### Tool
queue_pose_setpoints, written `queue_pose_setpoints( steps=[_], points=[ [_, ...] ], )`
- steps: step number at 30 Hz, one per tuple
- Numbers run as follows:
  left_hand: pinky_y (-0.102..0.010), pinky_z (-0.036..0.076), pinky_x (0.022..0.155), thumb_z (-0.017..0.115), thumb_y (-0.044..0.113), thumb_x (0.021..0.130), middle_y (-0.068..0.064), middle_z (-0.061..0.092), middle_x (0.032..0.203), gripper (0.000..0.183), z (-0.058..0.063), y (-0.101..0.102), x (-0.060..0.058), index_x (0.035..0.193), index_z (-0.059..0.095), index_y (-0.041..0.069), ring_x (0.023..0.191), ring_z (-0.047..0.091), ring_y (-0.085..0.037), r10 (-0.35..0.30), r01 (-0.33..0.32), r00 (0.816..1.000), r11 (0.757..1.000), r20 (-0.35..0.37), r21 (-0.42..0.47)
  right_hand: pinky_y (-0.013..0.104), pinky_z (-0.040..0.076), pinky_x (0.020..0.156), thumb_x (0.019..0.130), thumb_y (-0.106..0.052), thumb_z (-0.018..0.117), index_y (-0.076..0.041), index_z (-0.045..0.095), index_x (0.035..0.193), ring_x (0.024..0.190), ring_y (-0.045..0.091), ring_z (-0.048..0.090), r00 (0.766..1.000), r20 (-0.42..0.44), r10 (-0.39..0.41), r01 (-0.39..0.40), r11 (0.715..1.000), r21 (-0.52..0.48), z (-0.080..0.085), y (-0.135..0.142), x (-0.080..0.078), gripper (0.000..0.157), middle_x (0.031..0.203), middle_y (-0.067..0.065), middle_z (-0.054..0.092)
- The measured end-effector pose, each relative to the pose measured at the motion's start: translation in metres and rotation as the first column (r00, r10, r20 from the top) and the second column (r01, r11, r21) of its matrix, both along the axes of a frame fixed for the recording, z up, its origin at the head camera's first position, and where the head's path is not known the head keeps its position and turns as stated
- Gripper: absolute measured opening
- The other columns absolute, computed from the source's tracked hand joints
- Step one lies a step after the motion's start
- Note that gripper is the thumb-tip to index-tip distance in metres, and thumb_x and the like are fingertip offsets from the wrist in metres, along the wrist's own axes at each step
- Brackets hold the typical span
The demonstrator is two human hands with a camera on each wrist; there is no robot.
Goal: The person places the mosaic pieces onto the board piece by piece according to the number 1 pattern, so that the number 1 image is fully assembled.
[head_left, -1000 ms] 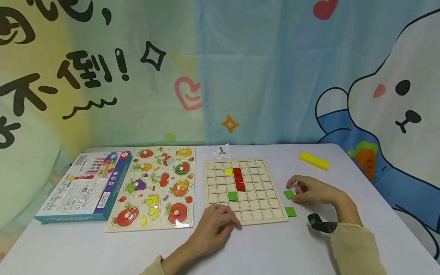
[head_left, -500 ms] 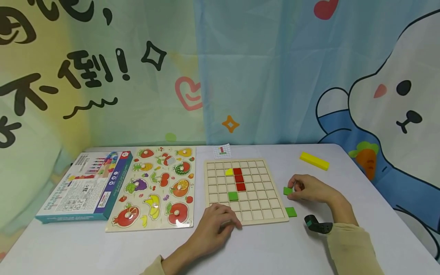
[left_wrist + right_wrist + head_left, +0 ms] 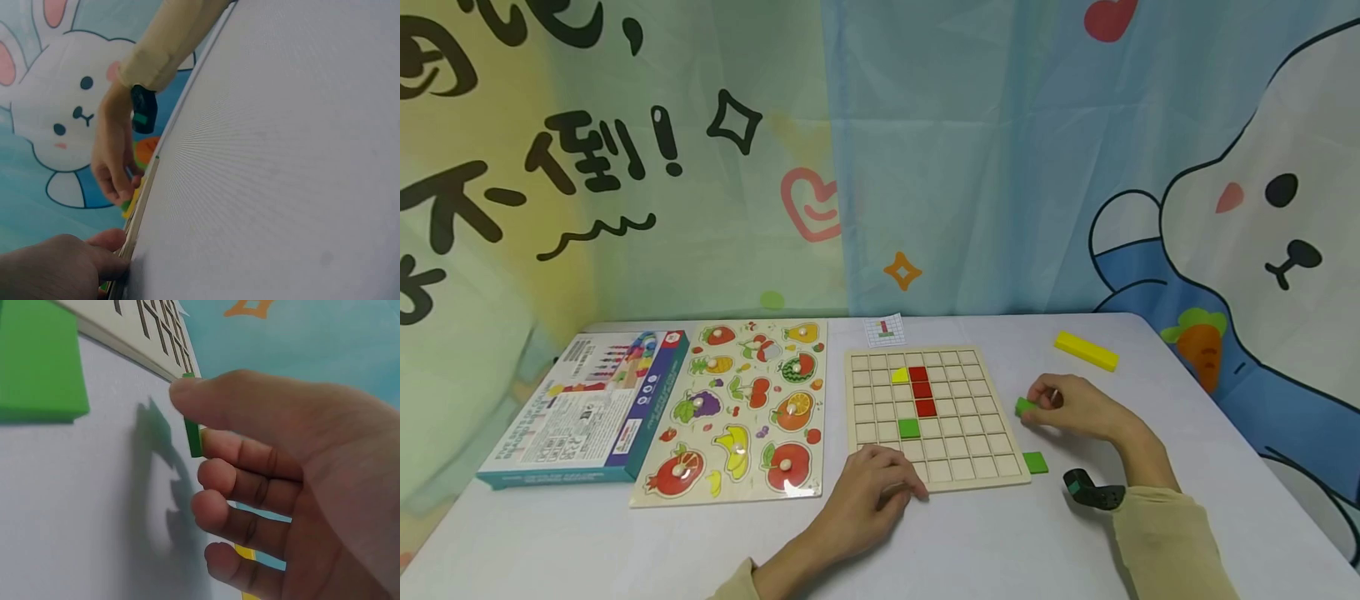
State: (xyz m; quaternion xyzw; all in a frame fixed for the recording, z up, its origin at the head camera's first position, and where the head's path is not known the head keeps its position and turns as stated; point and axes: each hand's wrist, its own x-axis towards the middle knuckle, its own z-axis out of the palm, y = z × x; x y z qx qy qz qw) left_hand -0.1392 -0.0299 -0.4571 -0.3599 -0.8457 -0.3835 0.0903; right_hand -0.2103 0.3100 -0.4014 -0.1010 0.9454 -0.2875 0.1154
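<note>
In the head view, my right hand point(image 3: 1078, 407) pinches a small square green tile point(image 3: 1023, 407) between thumb and index finger, just right of the wooden grid board point(image 3: 970, 450). The right wrist view shows this green tile point(image 3: 192, 434) edge-on, raised off the table, the other fingers loosely bent. My left hand point(image 3: 872, 500) rests at the board's front edge, fingertips touching it; the fingers' far side is hidden. On the board sit a yellow piece point(image 3: 899, 376), a column of red squares point(image 3: 921, 390) and one green square point(image 3: 908, 428).
Another green tile point(image 3: 1035, 462) lies by the board's right edge. A yellow bar point(image 3: 1086, 351) is farther back. Behind the board lies a small pattern card point(image 3: 884, 330). To the left are a fruit puzzle board point(image 3: 752, 433) and a flat box point(image 3: 572, 408).
My right hand has taken hold of the upper green tile, tilted it up off the table and shifted it slightly left and back. The left hand has stayed put.
</note>
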Motion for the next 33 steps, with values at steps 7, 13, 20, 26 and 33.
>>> queue_pose_setpoints(
  steps=[7, 13, 20, 26, 33],
  points=[
    [-0.04, 0.038, 0.095, 0.065, 0.006, 0.082, 0.017, 0.062, 0.097, 0.022, 0.0, 0.0, 0.0, 0.085, 0.069, 0.028, 0.103, 0.048, -0.005, -0.001, 0.001, 1.0, 1.0, 0.006, 0.005, 0.023, 0.038, 0.057, 0.082, -0.031, 0.071, -0.009, 0.057, 0.095, 0.069, 0.014, 0.046, 1.0, -0.021, -0.008, 0.008, 1.0, -0.024, 0.002, -0.012, 0.001, 0.029, 0.079, 0.002, 0.051],
    [-0.039, 0.038, 0.095, 0.065, 0.007, 0.082, 0.017, 0.062, 0.096, 0.022, -0.001, 0.0, 0.0, 0.085, 0.069, 0.028, 0.102, 0.048, -0.004, 0.002, -0.002, 1.0, 1.0, -0.006, 0.003, 0.024, 0.041, 0.059, 0.082, -0.027, 0.071, -0.009, 0.057, 0.094, 0.072, 0.015, 0.048, 0.997, -0.078, 0.023, -0.026, 0.999, -0.037, 0.0, -0.021, 0.0, 0.026, 0.081, 0.003, 0.053],
    [-0.039, 0.038, 0.095, 0.065, 0.007, 0.082, 0.017, 0.061, 0.097, 0.023, -0.001, 0.0, 0.0, 0.085, 0.069, 0.029, 0.102, 0.048, -0.004, 0.004, -0.004, 1.0, 1.0, -0.007, 0.001, 0.023, 0.041, 0.06, 0.081, -0.024, 0.071, -0.008, 0.058, 0.094, 0.073, 0.015, 0.048, 0.994, -0.094, 0.046, -0.051, 0.997, -0.058, -0.003, -0.029, 0.0, 0.025, 0.079, 0.003, 0.054],
    [-0.038, 0.037, 0.095, 0.065, 0.008, 0.082, 0.018, 0.061, 0.097, 0.022, -0.001, 0.0, 0.0, 0.085, 0.069, 0.029, 0.103, 0.048, -0.004, 0.005, -0.005, 1.0, 1.0, 0.001, -0.003, 0.023, 0.041, 0.062, 0.081, -0.026, 0.072, -0.009, 0.056, 0.095, 0.072, 0.013, 0.049, 0.995, -0.059, 0.082, -0.087, 0.993, -0.079, -0.009, -0.034, -0.002, 0.027, 0.08, 0.001, 0.054],
    [-0.038, 0.037, 0.096, 0.065, 0.009, 0.083, 0.018, 0.061, 0.096, 0.021, 0.0, 0.0, 0.0, 0.085, 0.069, 0.029, 0.103, 0.048, -0.004, 0.007, -0.007, 1.0, 1.0, 0.009, -0.009, 0.022, 0.04, 0.061, 0.081, -0.025, 0.072, -0.01, 0.057, 0.096, 0.072, 0.012, 0.049, 0.991, -0.075, 0.107, -0.113, 0.99, -0.086, -0.008, -0.044, 0.0, 0.026, 0.083, 0.001, 0.054]
  ],
)
